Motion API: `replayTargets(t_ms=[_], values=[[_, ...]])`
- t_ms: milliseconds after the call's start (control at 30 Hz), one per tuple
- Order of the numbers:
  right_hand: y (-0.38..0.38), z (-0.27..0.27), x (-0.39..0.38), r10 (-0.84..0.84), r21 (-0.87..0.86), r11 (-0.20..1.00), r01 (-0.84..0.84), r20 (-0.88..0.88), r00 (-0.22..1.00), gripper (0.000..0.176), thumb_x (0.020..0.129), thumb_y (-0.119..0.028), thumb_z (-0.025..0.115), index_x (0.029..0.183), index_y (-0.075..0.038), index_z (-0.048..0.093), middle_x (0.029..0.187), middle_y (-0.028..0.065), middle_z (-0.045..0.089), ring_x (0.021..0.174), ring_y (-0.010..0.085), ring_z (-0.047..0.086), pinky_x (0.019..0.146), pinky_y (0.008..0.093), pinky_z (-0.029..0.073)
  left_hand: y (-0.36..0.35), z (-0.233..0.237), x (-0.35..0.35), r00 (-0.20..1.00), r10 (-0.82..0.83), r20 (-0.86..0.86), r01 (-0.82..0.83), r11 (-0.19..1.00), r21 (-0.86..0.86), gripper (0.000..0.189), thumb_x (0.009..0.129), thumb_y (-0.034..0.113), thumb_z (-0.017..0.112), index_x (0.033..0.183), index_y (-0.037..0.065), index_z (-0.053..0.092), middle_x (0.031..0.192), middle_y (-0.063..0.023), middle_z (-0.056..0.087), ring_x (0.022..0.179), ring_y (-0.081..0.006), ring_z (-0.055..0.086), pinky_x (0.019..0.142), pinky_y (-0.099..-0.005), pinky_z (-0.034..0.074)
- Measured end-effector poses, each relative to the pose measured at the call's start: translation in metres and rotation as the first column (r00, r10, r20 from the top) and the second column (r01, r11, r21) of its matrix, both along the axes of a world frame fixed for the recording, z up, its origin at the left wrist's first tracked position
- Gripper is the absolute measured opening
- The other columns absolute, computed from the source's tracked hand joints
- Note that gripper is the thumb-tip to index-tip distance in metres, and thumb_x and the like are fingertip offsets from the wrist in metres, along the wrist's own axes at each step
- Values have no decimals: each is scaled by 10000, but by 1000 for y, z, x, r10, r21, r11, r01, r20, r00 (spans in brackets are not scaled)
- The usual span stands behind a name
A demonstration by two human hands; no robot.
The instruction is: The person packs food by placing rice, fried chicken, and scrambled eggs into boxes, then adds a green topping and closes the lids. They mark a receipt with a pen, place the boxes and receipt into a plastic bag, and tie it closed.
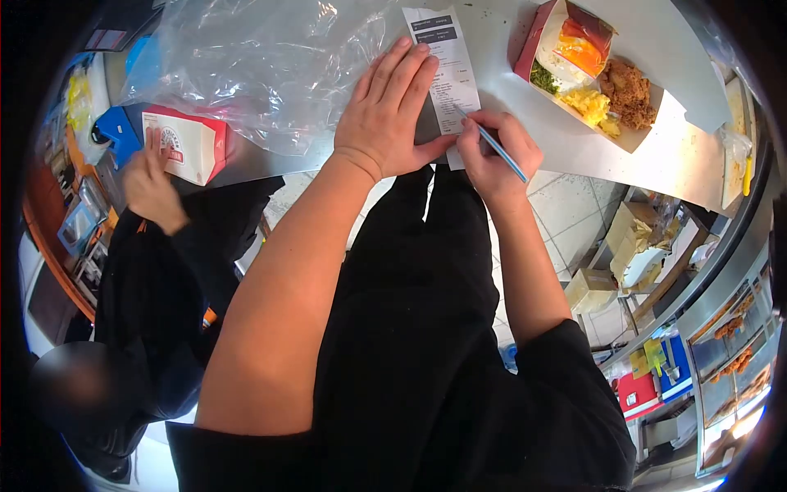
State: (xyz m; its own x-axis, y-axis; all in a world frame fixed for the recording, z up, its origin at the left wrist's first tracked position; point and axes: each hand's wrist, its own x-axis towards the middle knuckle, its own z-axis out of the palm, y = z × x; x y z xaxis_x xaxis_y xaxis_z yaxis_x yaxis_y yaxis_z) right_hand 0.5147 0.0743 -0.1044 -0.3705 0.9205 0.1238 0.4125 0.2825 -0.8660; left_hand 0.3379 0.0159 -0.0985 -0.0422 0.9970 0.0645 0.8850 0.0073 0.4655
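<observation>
My left hand (389,115) lies flat with its fingers stretched over the left edge of a long printed receipt (451,70) on the metal counter. My right hand (498,154) is closed around a light blue pen (502,152), and the pen's front end is at the lower part of the receipt. An open takeaway box (539,37) at the upper right holds fried chicken (630,94), scrambled egg, chopped greens and a red-orange item in a wrapper. Clear plastic bags (270,61) are spread left of my left hand.
At the left, a co-worker's hand (152,187) touches a closed red and white box (193,146) beside a blue tape dispenser (121,135). Cardboard boxes (592,289) stand on the lower right, near a display case with fried food (731,328). The counter's front edge runs below my hands.
</observation>
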Motion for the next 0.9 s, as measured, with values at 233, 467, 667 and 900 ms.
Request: replayTargets(t_ms=[233,467,667,900], values=[[4,-3,-5,87,156,984,-85,-1,996,148,706,-18,772,821,-50,685,735,92,673,612,249,653,585,343,536,1,1,-1,998,-19,-66,15,999,-49,935,677,495,826,1409,39,465,1517,-111,397,1476,-302,307,1187,-478,301],[1,-4,-2,18,94,995,-16,-20,1000,161,683,-8,773,807,-53,681,715,90,656,596,261,636,564,343,522,2,2,0,999,0,-40,-1,1000,-16,938,648,455,843,1407,51,469,1512,-106,404,1471,-300,316,1181,-480,312],[3,-6,-2,64,154,986,-56,-43,997,161,681,-3,766,809,-46,677,712,92,652,603,265,638,566,345,522,1,1,1,998,0,-68,-1,1000,-9,937,649,450,845,1408,51,469,1506,-98,411,1467,-297,322,1179,-479,315],[1,-5,-3,96,160,983,-89,-37,995,166,673,8,756,805,-46,671,705,86,646,599,258,635,565,345,520,1,1,1,996,-7,-87,5,1000,-22,949,649,467,849,1414,55,467,1505,-96,409,1466,-298,321,1179,-477,314]])
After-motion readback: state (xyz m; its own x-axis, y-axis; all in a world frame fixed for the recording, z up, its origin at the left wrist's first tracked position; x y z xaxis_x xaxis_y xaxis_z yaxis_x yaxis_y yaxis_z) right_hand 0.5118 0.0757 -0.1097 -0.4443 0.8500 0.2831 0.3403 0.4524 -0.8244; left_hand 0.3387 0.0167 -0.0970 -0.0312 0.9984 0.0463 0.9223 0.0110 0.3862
